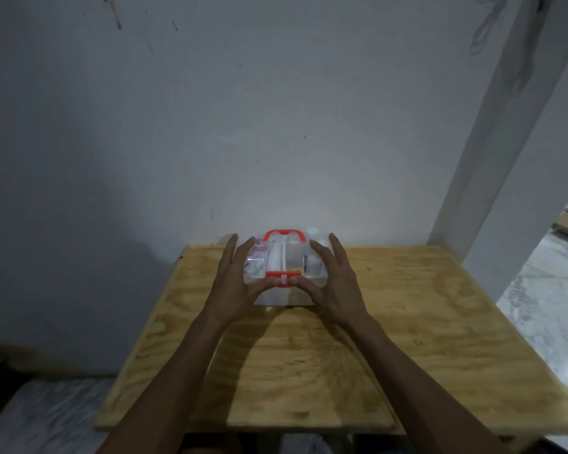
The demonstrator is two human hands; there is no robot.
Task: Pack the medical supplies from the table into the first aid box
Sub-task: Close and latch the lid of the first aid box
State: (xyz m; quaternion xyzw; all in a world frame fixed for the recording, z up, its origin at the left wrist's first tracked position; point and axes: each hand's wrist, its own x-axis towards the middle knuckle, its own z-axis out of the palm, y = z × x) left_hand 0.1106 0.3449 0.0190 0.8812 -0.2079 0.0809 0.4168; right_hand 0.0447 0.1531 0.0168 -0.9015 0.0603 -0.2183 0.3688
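Head view shows me the clear first aid box [284, 273] at the far edge of the wooden table [423, 322], lid on, blurred supplies inside. My left hand [235, 285] and right hand [336, 283] clasp its sides, fingers spread, thumbs at the red latch [283, 274].

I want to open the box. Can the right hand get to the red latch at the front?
Probably yes: the right hand already rests on the box, its thumb beside the red latch, nothing between.

A pale plywood desk [391, 322] with swirling grain carries one thing: a clear plastic first aid box [284, 267] with orange handle and latch, standing near the desk's far edge.
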